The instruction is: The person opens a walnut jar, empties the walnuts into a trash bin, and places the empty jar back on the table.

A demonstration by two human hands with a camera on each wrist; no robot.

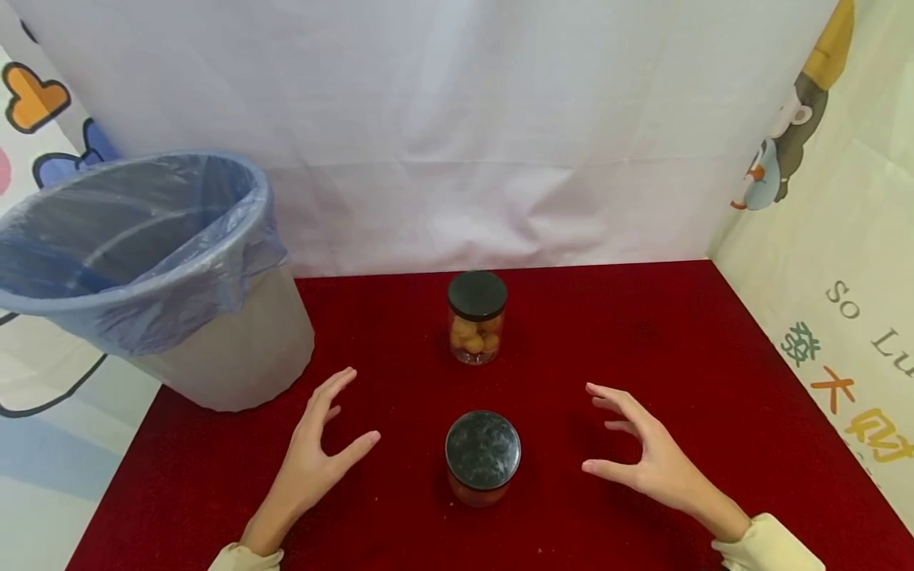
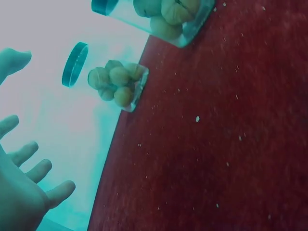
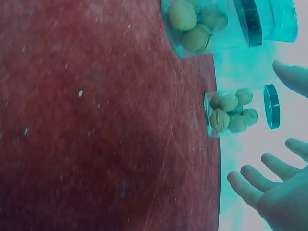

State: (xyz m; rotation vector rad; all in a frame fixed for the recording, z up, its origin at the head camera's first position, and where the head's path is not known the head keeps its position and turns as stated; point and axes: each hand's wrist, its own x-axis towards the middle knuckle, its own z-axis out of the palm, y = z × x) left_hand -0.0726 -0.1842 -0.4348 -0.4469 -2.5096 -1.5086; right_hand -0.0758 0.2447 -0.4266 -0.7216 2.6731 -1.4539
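Two clear jars with dark lids stand upright on the red cloth. The near jar (image 1: 482, 456) is between my hands, and its lid hides most of its inside in the head view; the wrist views show a few walnuts (image 3: 183, 15) in it. Farther back is the second jar (image 1: 477, 321), holding several walnuts (image 2: 119, 76). My left hand (image 1: 314, 460) is held to the left of the near jar, thumb and fingers spread apart, touching nothing. On the other side, my right hand (image 1: 650, 456) mirrors it, also apart from the jar with nothing in its grasp.
A white bin (image 1: 243, 341) with a blue plastic liner stands at the left edge of the red cloth (image 1: 607, 317). White fabric (image 1: 500, 119) hangs behind, and a printed sheet (image 1: 842, 262) borders the right side. Small pale crumbs (image 2: 197, 119) dot the cloth.
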